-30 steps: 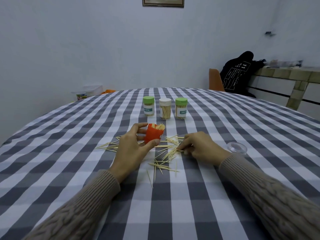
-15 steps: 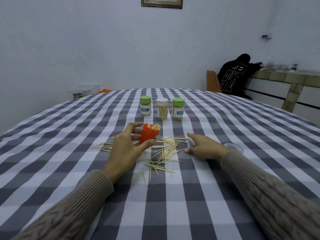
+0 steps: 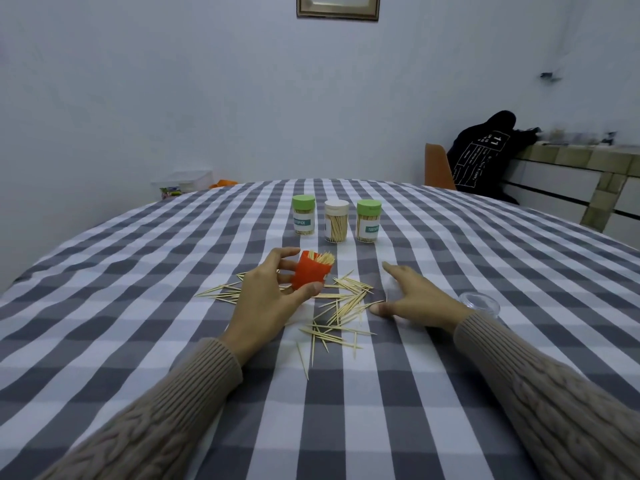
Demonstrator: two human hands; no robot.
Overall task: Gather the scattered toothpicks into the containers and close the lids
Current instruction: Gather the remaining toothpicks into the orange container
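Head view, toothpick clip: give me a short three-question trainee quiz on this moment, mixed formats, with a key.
1. True or false: the left hand grips the orange container.
2. How many lidded jars stand in the row behind it? A) two B) three C) four
3. Fill in: the clear lid lies on the tablecloth beside the ____ hand.

Key: 1 true; 2 B; 3 right. The right hand is spread flat by the scattered toothpicks.

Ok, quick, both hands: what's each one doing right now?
Left hand: grips the orange container, tilted.
Right hand: open, fingers spread, holding nothing.
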